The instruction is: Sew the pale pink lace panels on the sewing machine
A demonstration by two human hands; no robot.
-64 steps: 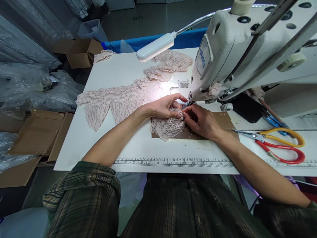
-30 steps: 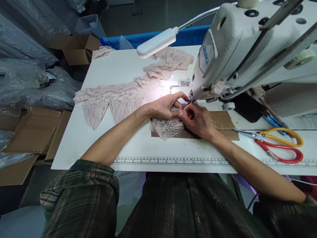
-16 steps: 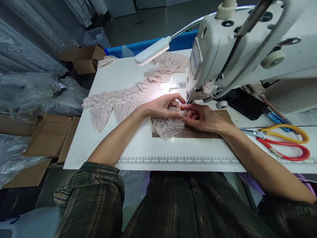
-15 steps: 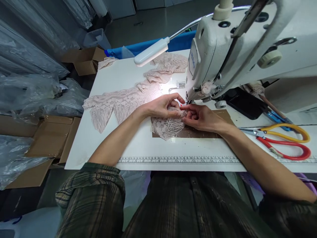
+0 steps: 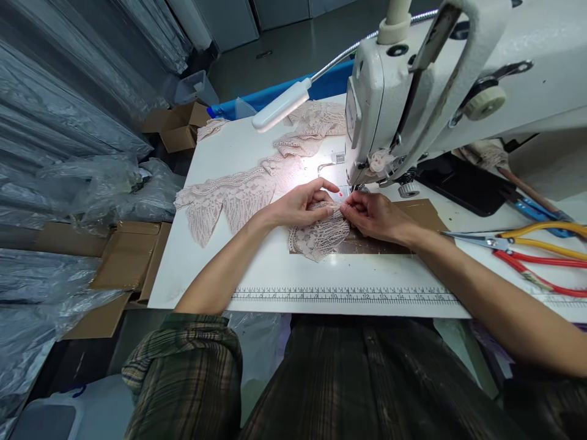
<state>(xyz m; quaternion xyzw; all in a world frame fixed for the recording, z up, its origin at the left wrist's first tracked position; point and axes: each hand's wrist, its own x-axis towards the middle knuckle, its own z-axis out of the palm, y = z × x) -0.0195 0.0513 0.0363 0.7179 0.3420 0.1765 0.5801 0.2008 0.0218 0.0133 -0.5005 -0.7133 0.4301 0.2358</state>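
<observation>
A length of pale pink lace trim [image 5: 243, 189] with pointed scallops runs across the white table. Its near end [image 5: 321, 235] is bunched between my two hands, just in front of the sewing machine's [image 5: 371, 116] needle area. My left hand [image 5: 307, 205] grips the lace between thumb and curled fingers, the index finger stretched toward the presser foot. From the right, my right hand [image 5: 371, 214] pinches the lace edge between thumb and fingertips. The exact spot under the needle is hidden by my fingers.
Scissors [image 5: 504, 241] with yellow and red handles lie right of my right forearm, near a black phone [image 5: 463, 183]. A brown plate [image 5: 422, 214] lies under the lace. A ruler strip [image 5: 339, 296] lines the front edge. A lamp [image 5: 280, 105] hangs over the lace; cardboard boxes [image 5: 126, 256] stand left.
The view has shifted slightly, so the scene sits differently in the frame. My right fingertips have drawn together on the lace edge; my left hand stays on the lace.
</observation>
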